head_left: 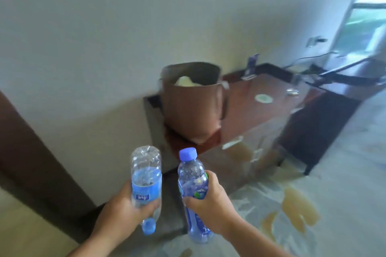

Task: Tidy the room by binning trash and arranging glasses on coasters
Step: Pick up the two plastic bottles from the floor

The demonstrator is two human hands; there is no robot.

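Plastic bottles numbered two, both clear with blue caps, one in each hand, held side by side but apart above the floor, in front of the bin. The inverted bottle (146, 175) was in the left hand (123, 208): its long axis ran near vertical, base up and cap pointing down below the hand, a blue label band round its middle. The left fingers (150, 206) were curled tight round its lower body beneath the label. The upright bottle (191, 175) was in the right hand (211, 204), long axis also near vertical and leaning slightly left, cap on top and pointing toward the bin, base hanging below the hand. The right fingers (193, 201) were wrapped closed round its waist, over the label.

One brown bin (188, 110) stood beyond the bottles against the pale wall (104, 27), open at the top, with one crumpled pale wad (184, 81) showing inside it. Just beside the bin on the right ran a dark wooden worktop (250, 119), blurred, carrying one round white coaster (263, 98) with a green edge; other small items farther along it were too smeared to name. A patterned floor (334, 173) with tan shapes lay to the right, and a bright window (365, 16) filled the upper right corner
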